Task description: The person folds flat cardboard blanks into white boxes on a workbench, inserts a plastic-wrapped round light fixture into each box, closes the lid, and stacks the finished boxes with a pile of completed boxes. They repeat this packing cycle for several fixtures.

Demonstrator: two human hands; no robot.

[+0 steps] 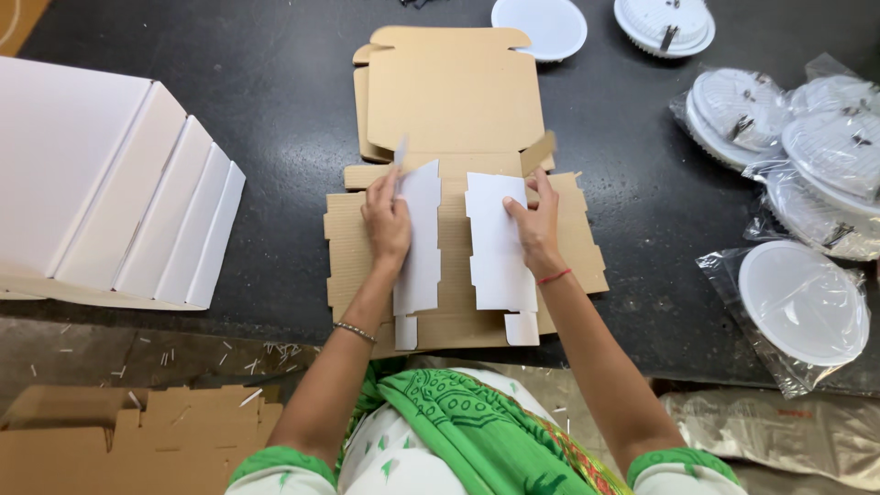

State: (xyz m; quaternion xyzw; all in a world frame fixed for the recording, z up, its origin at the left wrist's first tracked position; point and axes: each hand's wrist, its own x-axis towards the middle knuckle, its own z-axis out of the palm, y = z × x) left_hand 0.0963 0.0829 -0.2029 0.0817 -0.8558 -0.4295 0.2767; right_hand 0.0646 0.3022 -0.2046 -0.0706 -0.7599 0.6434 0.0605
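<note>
Head view: a person folds side flaps of a flat brown corrugated cardboard box blank [458,266] lying on the black stone tabletop [275,110].
Left hand [387,220]: grip pinched on the white-faced left flap [420,243], tilting it inward.
Right hand [534,220]: grip pinched on the white-faced right flap [498,243], likewise raised.
Left side: fanned white folded cartons [110,192], stacked within reach.
Right side: round white lamp fittings in clear plastic bags [797,312], probably awaiting boxes.

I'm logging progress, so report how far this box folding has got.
Done: only the two side flaps of the flat cardboard blank are folded inward, white faces up. In hand: left hand and right hand press those flaps down. Left: the box is not yet formed, and the bagged round lights lie unpacked.
</note>
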